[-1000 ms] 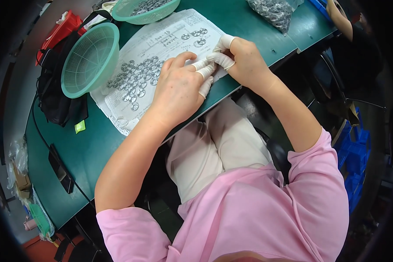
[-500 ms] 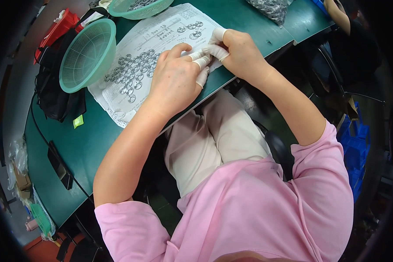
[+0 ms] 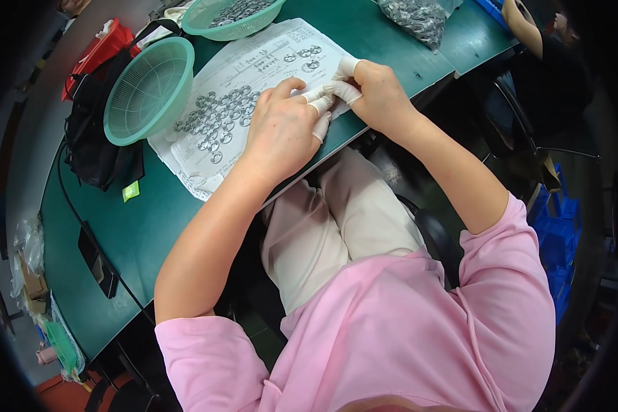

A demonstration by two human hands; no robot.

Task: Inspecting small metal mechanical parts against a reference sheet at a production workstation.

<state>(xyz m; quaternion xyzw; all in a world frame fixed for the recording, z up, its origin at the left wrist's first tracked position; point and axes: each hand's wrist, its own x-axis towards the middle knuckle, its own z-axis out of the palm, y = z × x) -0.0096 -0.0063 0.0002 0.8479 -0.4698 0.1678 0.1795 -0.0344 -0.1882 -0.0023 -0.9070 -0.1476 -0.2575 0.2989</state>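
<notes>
My left hand (image 3: pixel 283 130) and my right hand (image 3: pixel 378 95) meet over the near edge of a printed paper sheet (image 3: pixel 254 60). White finger cots cover several fingertips of both. The fingers are bent and pinched together; whatever sits between them is hidden. Left of my left hand, many small round shiny metal pieces (image 3: pixel 216 113) lie spread on the sheet. Beyond my right hand, a smaller group of the same metal discs (image 3: pixel 312 65) rests on the paper, some seeming to overlap.
An empty green mesh basket (image 3: pixel 147 93) leans at the left beside a black bag (image 3: pixel 93 137) and a red bin (image 3: pixel 106 48). Farther back are another green basket (image 3: pixel 233 27) of metal parts and a clear bag (image 3: pixel 419 19) of parts. A person's arm (image 3: pixel 523 27) shows at upper right.
The whole view has shifted slightly, so the table sits a little lower in it. My hands stay pinched together at the same spot over the paper.
</notes>
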